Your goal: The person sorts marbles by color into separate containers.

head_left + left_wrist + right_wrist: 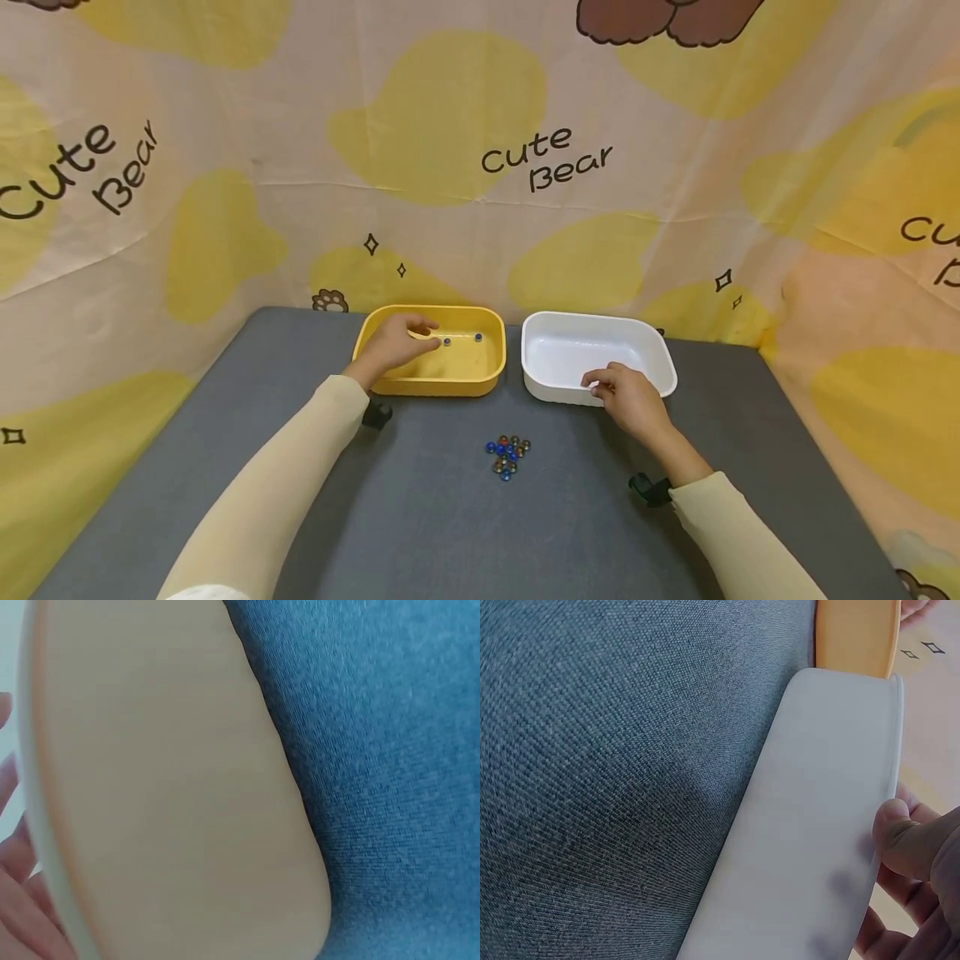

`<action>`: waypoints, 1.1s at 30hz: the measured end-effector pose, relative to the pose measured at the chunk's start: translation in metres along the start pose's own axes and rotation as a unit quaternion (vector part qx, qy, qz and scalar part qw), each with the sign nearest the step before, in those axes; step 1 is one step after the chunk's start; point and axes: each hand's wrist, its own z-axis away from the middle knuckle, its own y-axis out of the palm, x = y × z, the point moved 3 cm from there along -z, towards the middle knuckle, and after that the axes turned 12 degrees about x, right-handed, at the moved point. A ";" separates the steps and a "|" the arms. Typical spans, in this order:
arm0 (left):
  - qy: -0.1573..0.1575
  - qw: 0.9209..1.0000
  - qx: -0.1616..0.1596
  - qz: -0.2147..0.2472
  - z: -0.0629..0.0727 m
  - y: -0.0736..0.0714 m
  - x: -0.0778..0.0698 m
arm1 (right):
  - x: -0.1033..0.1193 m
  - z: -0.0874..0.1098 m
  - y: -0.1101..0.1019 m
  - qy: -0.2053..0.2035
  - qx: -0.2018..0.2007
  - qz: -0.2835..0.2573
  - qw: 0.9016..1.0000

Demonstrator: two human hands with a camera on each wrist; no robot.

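Observation:
My left hand (395,342) hovers over the yellow tub (427,388), thumb and fingers apart. Two small blue marbles (478,337) appear in that tub, one of them close by the thumb tip. Over the front rim of the white tub (555,392) is my right hand (630,400), fingers loosely bent, no marble seen between the fingertips. In the right wrist view its thumb (900,840) is by the white tub's rim, while the other fingers are partly hidden. A cluster of mixed marbles (506,457) lies on the table in front of the tubs.
The two tubs stand side by side at the back of the grey table (442,525), with a narrow gap between them. Behind them hangs a yellow and cream printed cloth (450,117). Dark straps (649,490) sit at both wrists.

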 end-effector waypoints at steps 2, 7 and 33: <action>0.004 1.000 -0.002 -0.007 0.004 0.001 -0.002 | 0.000 0.001 0.001 0.001 0.001 -0.002 1.000; 0.014 1.000 0.000 -0.022 0.016 0.006 -0.008 | 0.000 0.002 0.002 0.002 -0.001 -0.002 1.000; 0.098 0.995 -0.028 0.006 0.067 0.041 -0.048 | 0.000 0.000 0.000 0.004 -0.004 0.002 1.000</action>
